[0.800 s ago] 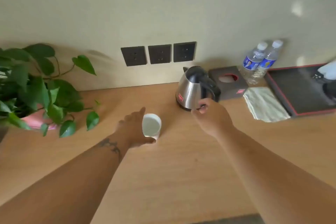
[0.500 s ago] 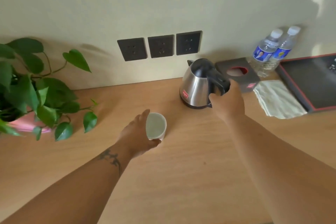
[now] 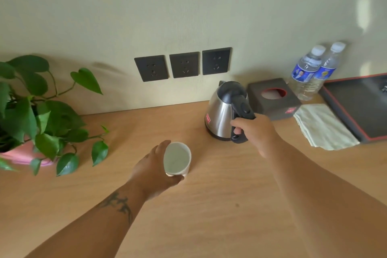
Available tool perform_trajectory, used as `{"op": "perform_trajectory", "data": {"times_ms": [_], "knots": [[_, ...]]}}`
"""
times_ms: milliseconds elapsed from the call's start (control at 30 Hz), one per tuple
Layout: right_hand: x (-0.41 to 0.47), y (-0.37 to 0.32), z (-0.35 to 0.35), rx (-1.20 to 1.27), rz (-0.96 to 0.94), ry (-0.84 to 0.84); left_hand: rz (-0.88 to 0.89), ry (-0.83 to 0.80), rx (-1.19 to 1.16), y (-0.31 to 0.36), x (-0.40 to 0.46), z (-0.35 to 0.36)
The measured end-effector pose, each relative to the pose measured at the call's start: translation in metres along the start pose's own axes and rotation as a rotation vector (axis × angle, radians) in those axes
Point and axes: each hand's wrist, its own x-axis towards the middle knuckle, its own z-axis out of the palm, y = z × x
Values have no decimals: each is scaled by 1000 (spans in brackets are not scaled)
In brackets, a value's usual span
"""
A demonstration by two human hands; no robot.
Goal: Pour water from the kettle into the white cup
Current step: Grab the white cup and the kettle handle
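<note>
A steel kettle (image 3: 219, 114) with a black lid and handle stands upright on the wooden counter near the wall. My right hand (image 3: 256, 132) is wrapped around its black handle from the right. The white cup (image 3: 177, 158) stands upright on the counter, left of and nearer than the kettle, and looks empty. My left hand (image 3: 154, 170) cups its left side, thumb under the near rim and fingers along the far side.
A potted plant (image 3: 37, 115) sits at the left. Three wall sockets (image 3: 184, 65) are above the counter. A dark tissue box (image 3: 274, 98), two water bottles (image 3: 314, 71), a folded cloth (image 3: 322, 126) and a red-edged tray (image 3: 360, 107) crowd the right.
My right hand has gone from reaching toward the kettle to closing around its handle. My left hand has stayed at the cup, closing around it more.
</note>
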Motion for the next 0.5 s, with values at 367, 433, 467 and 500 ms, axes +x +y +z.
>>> {"op": "perform_trajectory", "data": {"times_ms": [367,433,467,500], "knots": [[-5,-5,23,21,-14,35,10,-2,-22,1,-5,-1],[-8,-5,21,44,-26,25,11,10,-20,1,-6,-1],[-11,-5,20,61,-30,17,12,17,-21,0,-7,-2],[-15,-5,18,71,-33,6,13,22,-23,0,-7,-2]]}}
